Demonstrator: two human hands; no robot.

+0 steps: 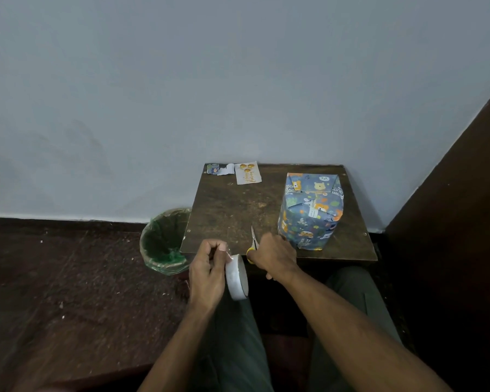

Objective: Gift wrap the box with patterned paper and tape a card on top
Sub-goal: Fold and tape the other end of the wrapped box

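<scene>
The box [310, 212], wrapped in blue paper with cartoon animals, stands upright on the right side of a small brown table [227, 205]. A white card [248, 173] with gold decoration lies at the table's far edge. My left hand [208, 274] grips a white tape roll [237, 277] just in front of the table's near edge, its fingertips pinched together above the roll. My right hand [275, 257] holds yellow-handled scissors [253, 241], blades pointing away over the table, close to the box's near left corner.
Scraps of patterned paper [219, 168] lie at the table's far left corner beside the card. A bin with a green liner [164, 241] stands on the floor left of the table. A wall rises right behind the table; dark wood panelling [450, 207] is at the right.
</scene>
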